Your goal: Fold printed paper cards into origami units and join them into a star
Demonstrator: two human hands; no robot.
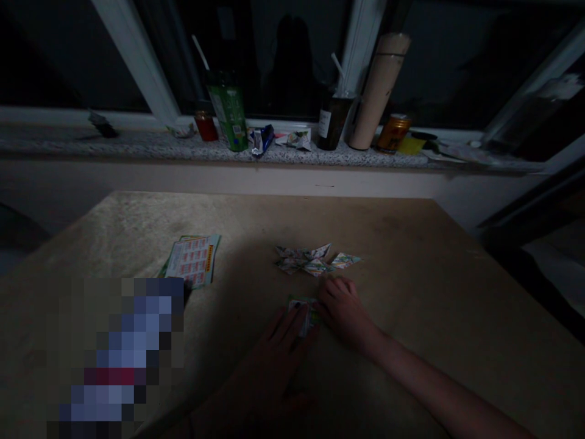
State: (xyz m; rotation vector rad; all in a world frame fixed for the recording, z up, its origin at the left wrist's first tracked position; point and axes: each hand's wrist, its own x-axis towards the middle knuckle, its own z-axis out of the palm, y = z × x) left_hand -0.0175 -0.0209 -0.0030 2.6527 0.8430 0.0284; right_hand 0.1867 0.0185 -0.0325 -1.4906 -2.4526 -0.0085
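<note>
Well, slip (312,317): it lay on the desk (397,238), partly covered by the left grip (282,341); print and a patch of green showed; its folds were too dim to make out.
Left grip: stretched across the slip from above, fingers extended, not closed round it.
Right grip (342,308): curled at the slip's right edge; whether it pinched the paper, I could not tell.
Weight: very light, I judged; a small nudge could have shifted it, so a steadying touch from above suited it.
Stiffness: thin and bendable, likely to keep a crease; perhaps a little slick, so dry fingertips might have skidded.
Fragility: probably weakest along any sharp fold; tugging there risked a tear.
Best hold: middle pinned flat; edge taken lightly between thumb and finger.
Folded pieces (315,266): grouped just beyond the right grip; presumably firmer for their layers; best lifted by the body, since the points looked easy to bend.
Sheets (189,262): stacked flat toward the left; apt to slide over one another; best picked up by a corner.
</note>
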